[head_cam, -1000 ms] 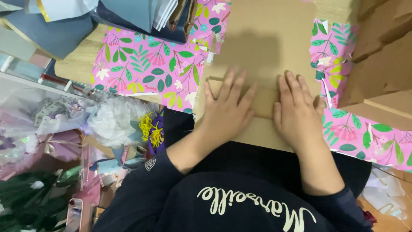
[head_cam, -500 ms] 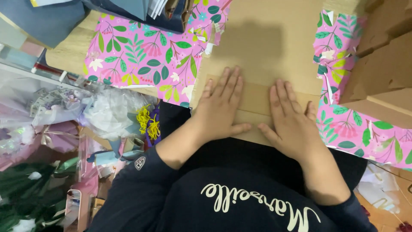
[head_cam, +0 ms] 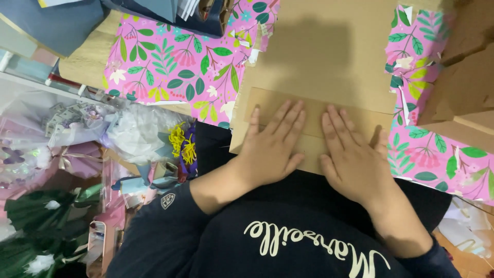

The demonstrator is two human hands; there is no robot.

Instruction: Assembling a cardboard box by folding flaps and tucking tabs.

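Wrapped bouquets (head_cam: 77, 139) lie at nine o'clock. At centre, the left hand (head_cam: 270, 146) and right hand (head_cam: 355, 159) lie flat, fingers spread, grasping nothing, pressing a folded flap of brown cardboard (head_cam: 329, 67), apparently creasing it, on the floral-papered bench (head_cam: 175, 62).

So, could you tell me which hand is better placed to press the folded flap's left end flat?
Probably the left hand. It lies flat on the left half of the folded cardboard flap, fingers spread close to that end, while the right hand presses the right half and would have to cross over.
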